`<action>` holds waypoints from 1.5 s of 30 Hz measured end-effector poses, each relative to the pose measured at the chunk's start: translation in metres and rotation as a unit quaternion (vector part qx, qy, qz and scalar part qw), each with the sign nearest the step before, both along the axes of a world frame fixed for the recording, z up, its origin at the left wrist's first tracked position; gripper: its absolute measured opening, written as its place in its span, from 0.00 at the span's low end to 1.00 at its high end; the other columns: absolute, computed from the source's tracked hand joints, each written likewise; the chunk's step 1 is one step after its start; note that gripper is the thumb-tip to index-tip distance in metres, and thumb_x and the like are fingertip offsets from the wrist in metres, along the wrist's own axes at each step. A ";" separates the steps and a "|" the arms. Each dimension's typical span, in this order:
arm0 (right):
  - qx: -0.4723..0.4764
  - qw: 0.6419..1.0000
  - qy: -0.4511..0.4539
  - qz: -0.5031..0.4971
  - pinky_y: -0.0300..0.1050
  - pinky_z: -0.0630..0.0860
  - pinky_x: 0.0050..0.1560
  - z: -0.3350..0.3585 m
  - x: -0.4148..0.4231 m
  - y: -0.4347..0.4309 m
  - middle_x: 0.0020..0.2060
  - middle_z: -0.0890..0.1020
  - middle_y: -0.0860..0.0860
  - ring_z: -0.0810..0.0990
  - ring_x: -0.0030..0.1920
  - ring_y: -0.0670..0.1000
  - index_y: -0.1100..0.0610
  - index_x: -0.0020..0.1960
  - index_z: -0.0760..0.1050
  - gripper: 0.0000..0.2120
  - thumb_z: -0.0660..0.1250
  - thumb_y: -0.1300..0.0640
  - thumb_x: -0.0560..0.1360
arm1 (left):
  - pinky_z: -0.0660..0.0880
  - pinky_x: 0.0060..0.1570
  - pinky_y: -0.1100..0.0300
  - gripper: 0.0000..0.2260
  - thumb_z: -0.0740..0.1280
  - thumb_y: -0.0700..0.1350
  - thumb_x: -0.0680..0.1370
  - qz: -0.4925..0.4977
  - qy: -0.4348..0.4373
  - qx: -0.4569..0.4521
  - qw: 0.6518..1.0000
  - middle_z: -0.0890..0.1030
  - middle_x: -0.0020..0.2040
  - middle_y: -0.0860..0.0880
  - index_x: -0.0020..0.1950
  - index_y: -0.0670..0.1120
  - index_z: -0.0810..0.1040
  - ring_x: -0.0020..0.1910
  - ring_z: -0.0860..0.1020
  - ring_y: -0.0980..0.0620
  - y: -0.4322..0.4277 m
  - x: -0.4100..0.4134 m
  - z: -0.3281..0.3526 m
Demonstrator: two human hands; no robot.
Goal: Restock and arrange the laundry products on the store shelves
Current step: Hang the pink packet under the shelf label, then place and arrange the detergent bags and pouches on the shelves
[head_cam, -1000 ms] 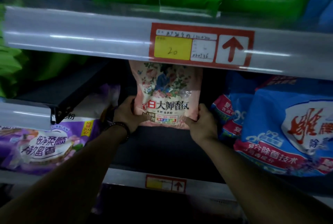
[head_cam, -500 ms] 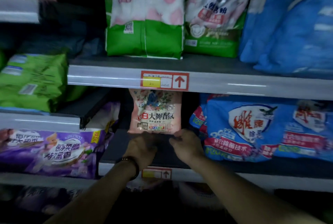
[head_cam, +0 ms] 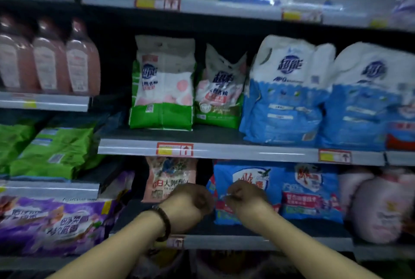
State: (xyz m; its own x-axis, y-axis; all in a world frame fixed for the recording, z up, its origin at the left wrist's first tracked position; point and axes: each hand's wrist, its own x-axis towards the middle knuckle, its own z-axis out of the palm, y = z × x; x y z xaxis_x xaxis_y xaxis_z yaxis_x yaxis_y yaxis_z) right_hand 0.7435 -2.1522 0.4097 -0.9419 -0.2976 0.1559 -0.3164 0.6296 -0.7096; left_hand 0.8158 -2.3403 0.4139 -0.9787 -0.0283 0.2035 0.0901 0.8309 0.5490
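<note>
A pink floral laundry powder bag (head_cam: 167, 179) stands upright on the dark lower shelf (head_cam: 224, 241), under a red and yellow price tag (head_cam: 174, 149). My left hand (head_cam: 188, 204), with a dark bracelet on its wrist, hovers in front of the bag's lower right corner, fingers curled, holding nothing I can see. My right hand (head_cam: 246, 198) is curled too, in front of a blue detergent bag (head_cam: 244, 189) just right of the pink one. Neither hand grips the pink bag. The picture is blurred.
Purple bags (head_cam: 54, 225) lie at lower left, green packs (head_cam: 51, 150) above them. The middle shelf holds green-and-white bags (head_cam: 161, 90) and big blue-and-white bags (head_cam: 285, 94). Pink bottles (head_cam: 49, 61) stand at upper left. Pale pink bags (head_cam: 379, 207) fill the lower right.
Both hands have let go of the pink bag and drawn back from it. The view has pulled away and tilted up, so more shelves show.
</note>
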 end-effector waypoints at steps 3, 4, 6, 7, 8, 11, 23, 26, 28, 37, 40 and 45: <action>-0.024 0.998 0.050 -0.027 0.44 0.78 0.49 0.040 0.005 0.040 0.44 0.85 0.46 0.83 0.49 0.49 0.48 0.48 0.80 0.02 0.73 0.52 0.77 | 0.73 0.39 0.74 0.08 0.69 0.40 0.76 -0.025 0.016 0.001 1.000 0.85 0.41 0.58 0.48 0.51 0.86 0.40 0.80 0.71 0.021 -0.001 0.039; -0.026 0.996 0.070 -0.039 0.43 0.77 0.47 0.056 0.006 0.053 0.45 0.85 0.46 0.83 0.49 0.49 0.49 0.50 0.80 0.03 0.72 0.51 0.77 | 0.73 0.39 0.74 0.08 0.69 0.40 0.76 -0.029 0.018 -0.007 0.999 0.85 0.40 0.59 0.48 0.52 0.85 0.40 0.80 0.71 0.027 -0.005 0.051; -0.032 0.994 0.088 -0.055 0.41 0.76 0.42 0.084 -0.001 0.076 0.47 0.84 0.47 0.82 0.48 0.47 0.50 0.55 0.79 0.07 0.72 0.50 0.78 | 0.77 0.44 0.70 0.06 0.71 0.43 0.77 -0.040 0.037 -0.003 0.999 0.85 0.44 0.59 0.49 0.55 0.83 0.42 0.81 0.68 0.036 -0.016 0.074; -0.034 0.993 0.095 -0.064 0.40 0.74 0.39 0.098 -0.005 0.087 0.48 0.83 0.47 0.81 0.47 0.46 0.51 0.57 0.78 0.09 0.71 0.49 0.79 | 0.77 0.47 0.67 0.05 0.72 0.46 0.77 -0.043 0.053 0.002 0.998 0.85 0.46 0.59 0.52 0.55 0.83 0.45 0.82 0.66 0.042 -0.020 0.088; -0.033 0.991 0.103 -0.075 0.39 0.72 0.37 0.111 -0.010 0.097 0.49 0.82 0.47 0.80 0.46 0.46 0.51 0.58 0.77 0.10 0.71 0.48 0.80 | 0.77 0.48 0.66 0.07 0.73 0.49 0.78 -0.041 0.063 0.000 0.997 0.85 0.50 0.59 0.55 0.55 0.82 0.48 0.81 0.65 0.047 -0.027 0.099; -0.040 0.986 0.116 -0.114 0.42 0.72 0.40 0.138 -0.034 0.126 0.53 0.80 0.49 0.78 0.47 0.47 0.52 0.64 0.73 0.16 0.70 0.47 0.80 | 0.76 0.54 0.65 0.18 0.75 0.55 0.77 -0.043 0.077 0.009 0.996 0.81 0.58 0.59 0.64 0.53 0.78 0.57 0.81 0.59 0.063 -0.054 0.132; -0.120 0.981 0.082 -0.127 0.51 0.80 0.57 0.175 -0.116 0.155 0.65 0.79 0.51 0.80 0.61 0.56 0.50 0.75 0.66 0.34 0.78 0.47 0.75 | 0.75 0.57 0.57 0.29 0.81 0.51 0.73 -0.016 0.107 0.160 0.981 0.74 0.59 0.56 0.65 0.51 0.67 0.58 0.75 0.53 0.102 -0.175 0.177; -0.142 0.979 0.080 -0.124 0.55 0.80 0.63 0.173 -0.127 0.146 0.65 0.79 0.49 0.80 0.64 0.56 0.50 0.74 0.68 0.34 0.80 0.49 0.73 | 0.79 0.60 0.52 0.35 0.83 0.55 0.68 -0.029 0.114 0.197 0.973 0.79 0.64 0.52 0.68 0.48 0.70 0.63 0.80 0.48 0.103 -0.194 0.166; -0.153 0.977 0.076 -0.129 0.50 0.80 0.62 0.170 -0.130 0.142 0.64 0.78 0.48 0.80 0.63 0.53 0.51 0.74 0.69 0.34 0.80 0.50 0.73 | 0.79 0.58 0.45 0.38 0.86 0.53 0.63 0.054 0.218 0.176 0.958 0.77 0.62 0.46 0.64 0.47 0.69 0.61 0.78 0.44 0.113 -0.193 0.158; -0.081 0.936 0.204 -0.275 0.48 0.77 0.59 0.189 -0.138 0.212 0.60 0.78 0.53 0.79 0.60 0.55 0.55 0.65 0.73 0.21 0.75 0.52 0.76 | 0.72 0.53 0.49 0.06 0.67 0.41 0.74 -0.208 0.458 -0.229 0.834 0.77 0.52 0.50 0.50 0.49 0.78 0.54 0.76 0.44 0.225 -0.188 0.146; -0.037 0.925 0.258 -0.276 0.48 0.76 0.59 0.210 -0.143 0.239 0.59 0.76 0.52 0.78 0.59 0.54 0.54 0.64 0.72 0.20 0.74 0.55 0.75 | 0.73 0.66 0.46 0.13 0.67 0.49 0.74 -0.216 0.440 -0.299 0.818 0.80 0.58 0.46 0.55 0.47 0.81 0.63 0.77 0.42 0.244 -0.215 0.153; 0.118 0.923 0.279 -0.238 0.49 0.77 0.52 0.224 -0.150 0.253 0.60 0.71 0.49 0.78 0.58 0.56 0.48 0.68 0.70 0.23 0.73 0.53 0.76 | 0.64 0.77 0.41 0.20 0.66 0.55 0.79 -0.179 0.396 -0.433 0.790 0.80 0.67 0.42 0.64 0.44 0.82 0.73 0.73 0.39 0.222 -0.251 0.150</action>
